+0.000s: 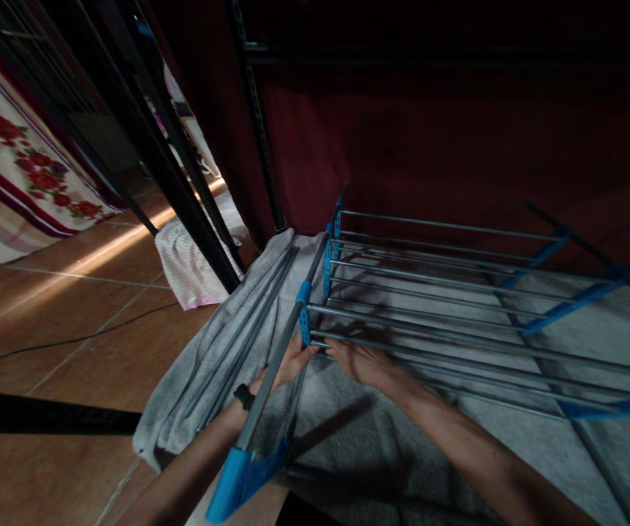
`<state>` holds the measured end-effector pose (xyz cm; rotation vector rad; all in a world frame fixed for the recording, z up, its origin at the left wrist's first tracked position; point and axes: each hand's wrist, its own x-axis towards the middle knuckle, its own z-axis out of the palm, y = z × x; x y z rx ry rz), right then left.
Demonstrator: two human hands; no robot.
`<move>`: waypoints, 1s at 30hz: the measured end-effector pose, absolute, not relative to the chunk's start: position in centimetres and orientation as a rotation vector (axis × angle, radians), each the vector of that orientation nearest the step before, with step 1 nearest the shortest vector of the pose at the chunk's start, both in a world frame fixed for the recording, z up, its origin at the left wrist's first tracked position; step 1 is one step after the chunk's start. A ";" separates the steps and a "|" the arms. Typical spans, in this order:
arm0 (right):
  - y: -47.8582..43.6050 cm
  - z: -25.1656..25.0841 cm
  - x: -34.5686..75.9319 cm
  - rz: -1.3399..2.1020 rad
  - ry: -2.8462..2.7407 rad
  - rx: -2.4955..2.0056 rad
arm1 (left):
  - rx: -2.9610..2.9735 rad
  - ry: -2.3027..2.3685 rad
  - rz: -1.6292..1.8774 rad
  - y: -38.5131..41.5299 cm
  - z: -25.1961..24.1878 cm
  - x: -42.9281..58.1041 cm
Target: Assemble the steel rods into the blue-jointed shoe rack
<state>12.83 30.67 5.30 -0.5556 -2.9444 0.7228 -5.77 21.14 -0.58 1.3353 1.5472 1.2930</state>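
One metal rack (430,331) with blue brackets (305,325) rests on grey cloth (397,438), loose rods (232,370) lying to its left. The fingers of the right hand (362,361) grasp a thin rod (320,344) beside one perforated bracket; the left hand (291,359) touches that bracket, but whether its fingers clench I cannot tell.

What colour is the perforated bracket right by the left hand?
Blue; the bracket by the left hand shows best in the head view.
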 end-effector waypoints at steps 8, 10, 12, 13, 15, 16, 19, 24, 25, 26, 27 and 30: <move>31.0 5.3 12.6 0.764 -2.879 -0.474 | 1.329 1.530 1.304 20.9 -0.2 -5.3; 30.9 5.2 12.7 0.735 -2.853 -0.475 | 1.327 1.533 1.290 20.9 -0.2 -5.3; 30.8 5.1 12.7 0.692 -2.839 -0.486 | 1.313 1.563 1.270 21.0 -0.3 -5.3; 30.7 5.0 12.7 0.672 -2.834 -0.492 | 1.299 1.593 1.267 21.0 -0.4 -5.4; 30.5 4.8 12.7 0.645 -2.832 -0.510 | 1.271 1.656 1.270 21.2 -0.6 -5.4; 30.3 4.7 12.8 0.624 -2.845 -0.523 | 1.262 1.676 1.273 21.3 -0.7 -5.4; 30.0 4.3 13.4 0.545 -2.927 -0.616 | 1.280 1.665 1.266 21.6 -1.0 -5.7; 30.8 4.0 17.2 0.305 -2.982 -0.805 | 1.305 1.811 1.231 22.6 -2.1 -7.0; 31.1 4.0 18.2 0.258 -2.989 -0.835 | 1.320 1.824 1.211 22.8 -2.2 -7.3; 31.3 4.0 19.2 0.221 -2.989 -0.870 | 1.333 1.840 1.191 22.9 -2.2 -7.4; 31.5 4.0 20.2 0.186 -2.982 -0.906 | 1.350 1.857 1.167 22.9 -2.1 -7.5; 32.2 3.7 22.6 0.110 -2.958 -0.955 | 1.415 1.922 1.097 22.8 -1.4 -7.5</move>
